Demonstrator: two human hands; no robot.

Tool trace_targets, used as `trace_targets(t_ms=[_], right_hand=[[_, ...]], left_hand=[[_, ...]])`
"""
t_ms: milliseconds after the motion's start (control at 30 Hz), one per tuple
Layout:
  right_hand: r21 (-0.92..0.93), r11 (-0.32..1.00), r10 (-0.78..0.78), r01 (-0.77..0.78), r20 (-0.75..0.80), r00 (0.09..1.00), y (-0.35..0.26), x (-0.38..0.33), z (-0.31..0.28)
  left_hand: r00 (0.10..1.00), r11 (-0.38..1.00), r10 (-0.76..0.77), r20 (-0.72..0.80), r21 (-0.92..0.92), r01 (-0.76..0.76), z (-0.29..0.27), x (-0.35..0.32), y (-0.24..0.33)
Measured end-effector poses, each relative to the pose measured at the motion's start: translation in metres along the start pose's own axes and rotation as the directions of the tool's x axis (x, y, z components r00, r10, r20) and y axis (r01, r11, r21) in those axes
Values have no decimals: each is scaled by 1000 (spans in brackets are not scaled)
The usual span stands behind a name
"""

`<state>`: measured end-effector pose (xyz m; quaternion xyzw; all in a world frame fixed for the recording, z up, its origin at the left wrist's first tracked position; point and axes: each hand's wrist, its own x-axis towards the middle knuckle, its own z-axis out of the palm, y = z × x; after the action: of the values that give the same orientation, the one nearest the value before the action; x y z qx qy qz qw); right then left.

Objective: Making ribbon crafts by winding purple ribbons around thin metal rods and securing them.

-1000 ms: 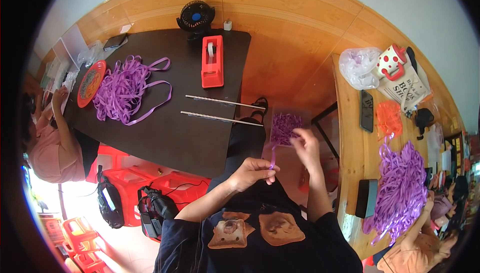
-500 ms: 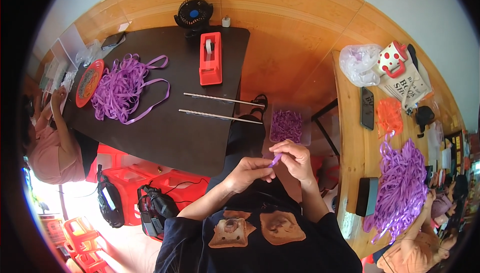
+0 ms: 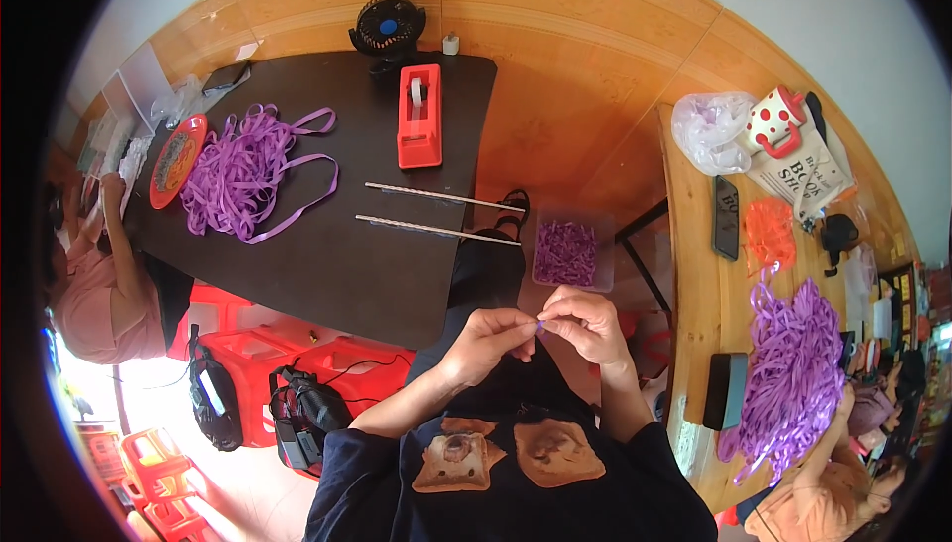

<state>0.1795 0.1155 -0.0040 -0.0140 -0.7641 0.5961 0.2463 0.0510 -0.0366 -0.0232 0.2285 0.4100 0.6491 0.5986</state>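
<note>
My left hand [image 3: 496, 340] and my right hand [image 3: 583, 327] meet above my lap, fingertips pinched together. Between them a tiny bit of purple ribbon [image 3: 540, 328] shows; the fingers cover most of it. Beyond my hands, low by my foot, a clear plastic box [image 3: 605, 269] holds many short purple ribbon pieces [image 3: 565, 252]. On the dark table to the left lies a loose heap of long purple ribbon [image 3: 238, 180]. Two thin pale sticks [image 3: 436, 230] stick out over that table's right edge.
The dark table [image 3: 347, 274] also bears a red tape dispenser [image 3: 420, 130], a small black fan [image 3: 388, 26] and a red plate [image 3: 178, 162]. On the wooden table [image 3: 694, 294] are more purple ribbon [image 3: 793, 363], a phone [image 3: 726, 217] and a dotted mug [image 3: 776, 121]. Two other people sit at the sides.
My fingertips have come closer together, and the purple ribbon that showed between them is now mostly covered. My right hand has tilted inward slightly.
</note>
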Motion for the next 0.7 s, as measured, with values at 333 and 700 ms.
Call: trace_targets(t_ms=[333,700], right_hand=[[-146,989,-8,17,60,998,-10,9,6],[-168,966,-193,198,46,980,-10,14,8]], left_hand=[[948,716,319,16,652,-252,6,-5,19],[976,972,-204,81,-99,212,-10,-2,28]])
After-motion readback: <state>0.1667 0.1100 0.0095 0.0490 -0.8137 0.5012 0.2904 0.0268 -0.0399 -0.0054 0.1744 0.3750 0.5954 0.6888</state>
